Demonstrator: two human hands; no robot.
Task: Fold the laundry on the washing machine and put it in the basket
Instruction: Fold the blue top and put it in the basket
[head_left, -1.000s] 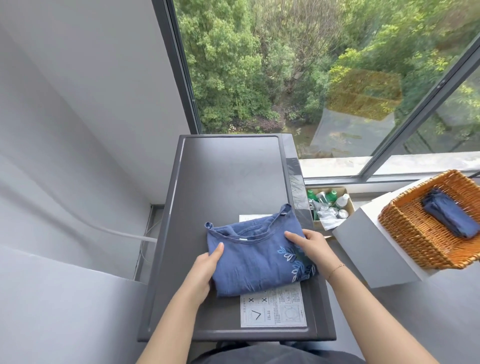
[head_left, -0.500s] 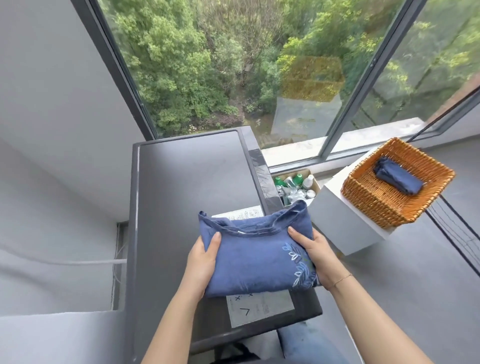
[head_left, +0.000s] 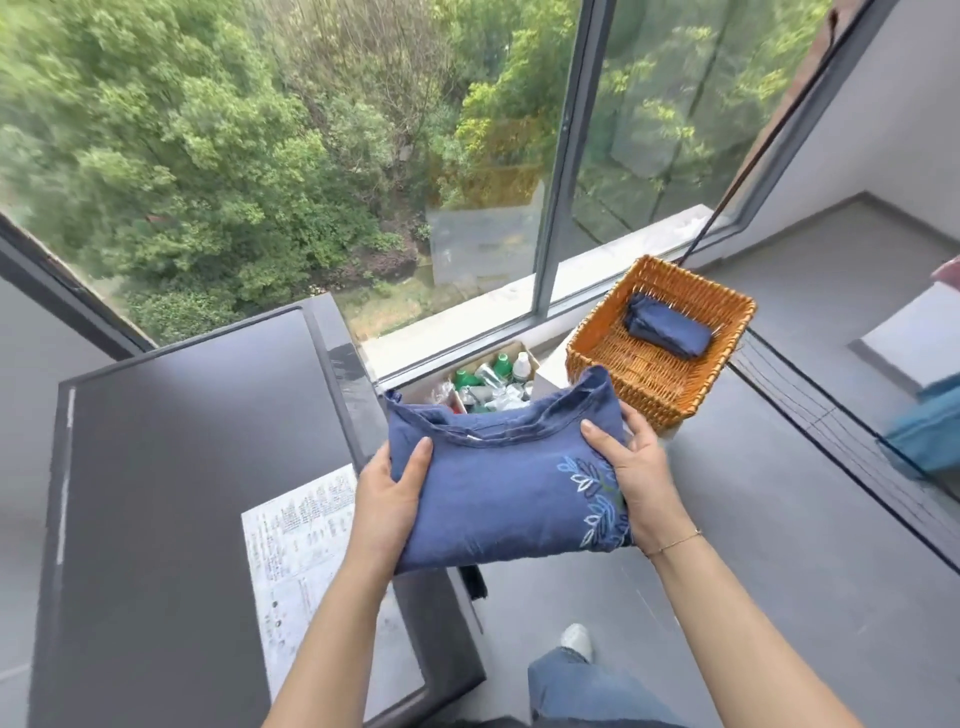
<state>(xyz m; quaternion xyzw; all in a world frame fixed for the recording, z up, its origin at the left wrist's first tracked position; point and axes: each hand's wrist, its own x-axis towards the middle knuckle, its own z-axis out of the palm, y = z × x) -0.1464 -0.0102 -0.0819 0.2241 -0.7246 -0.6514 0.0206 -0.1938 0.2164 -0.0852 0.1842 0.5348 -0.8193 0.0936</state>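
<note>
Folded blue embroidered top (head_left: 498, 483) pinched at both sides by left hand (head_left: 387, 499) and right hand (head_left: 631, 480) fingers, wicker basket (head_left: 649, 384) at two o'clock.

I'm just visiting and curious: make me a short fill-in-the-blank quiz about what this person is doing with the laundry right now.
1. The folded blue garment is held by ____ hands, the left hand and the right hand.
2. The wicker basket already holds ____ folded dark blue item.
3. The embroidered leaves lie next to the ____ hand.
4. The basket's colour is ____.

Missing words: both; one; right; orange
</note>
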